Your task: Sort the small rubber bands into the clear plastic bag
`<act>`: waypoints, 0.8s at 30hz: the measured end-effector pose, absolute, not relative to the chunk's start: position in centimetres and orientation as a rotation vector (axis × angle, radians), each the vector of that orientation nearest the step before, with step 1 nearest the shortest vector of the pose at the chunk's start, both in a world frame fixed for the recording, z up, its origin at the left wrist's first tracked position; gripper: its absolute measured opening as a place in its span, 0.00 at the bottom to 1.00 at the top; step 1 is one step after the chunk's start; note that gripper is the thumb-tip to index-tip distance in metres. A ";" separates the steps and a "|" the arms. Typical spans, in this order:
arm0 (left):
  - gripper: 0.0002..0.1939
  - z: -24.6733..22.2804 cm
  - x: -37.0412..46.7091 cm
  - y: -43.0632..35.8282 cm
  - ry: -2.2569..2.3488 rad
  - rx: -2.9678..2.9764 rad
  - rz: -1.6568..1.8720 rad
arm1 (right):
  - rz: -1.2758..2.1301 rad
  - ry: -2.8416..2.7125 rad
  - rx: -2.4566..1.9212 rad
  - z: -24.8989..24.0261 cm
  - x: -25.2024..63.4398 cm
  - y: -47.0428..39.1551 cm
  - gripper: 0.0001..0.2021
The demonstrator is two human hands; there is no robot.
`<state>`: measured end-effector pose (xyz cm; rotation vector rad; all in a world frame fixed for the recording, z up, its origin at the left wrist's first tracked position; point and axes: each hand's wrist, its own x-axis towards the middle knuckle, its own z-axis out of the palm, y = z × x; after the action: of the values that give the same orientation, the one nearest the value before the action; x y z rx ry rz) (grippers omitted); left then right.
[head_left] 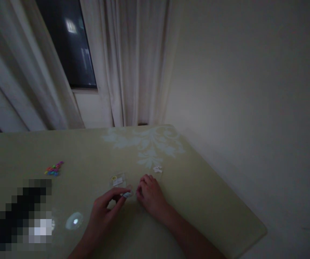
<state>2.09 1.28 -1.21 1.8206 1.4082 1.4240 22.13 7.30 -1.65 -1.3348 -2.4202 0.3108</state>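
Observation:
My left hand (107, 208) pinches a small whitish piece (127, 194) between thumb and forefinger, low in the middle of the view. Just right of it, my right hand (151, 194) is closed, its fingertips together near that piece; what they hold, if anything, is too small to make out. Beyond my left hand lies a clear packet (118, 180) with a yellow ring and a white label. Small white pieces (157, 169) lie on the table past my right hand.
Several small colourful pieces (54, 169) form a pile on the left of the pale green table (211, 201). A wall (246, 108) runs along the right side. Curtains (128, 64) and a dark window (68, 43) are behind.

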 end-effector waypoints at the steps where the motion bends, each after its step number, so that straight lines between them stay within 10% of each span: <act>1: 0.09 -1.2 2.1 1.3 1.413 1.820 1.421 | 0.311 -2.418 -1.317 -1.7 22.1 7.3 0.02; 24: 0.09 -0.9 2.5 1.1 1.312 1.784 1.416 | 1.049 -1.795 -0.784 1.4 21.6 4.5 0.01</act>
<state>2.53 1.14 -0.91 1.7841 1.3119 1.4156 21.65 4.55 1.44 -0.7836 -1.7947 1.0493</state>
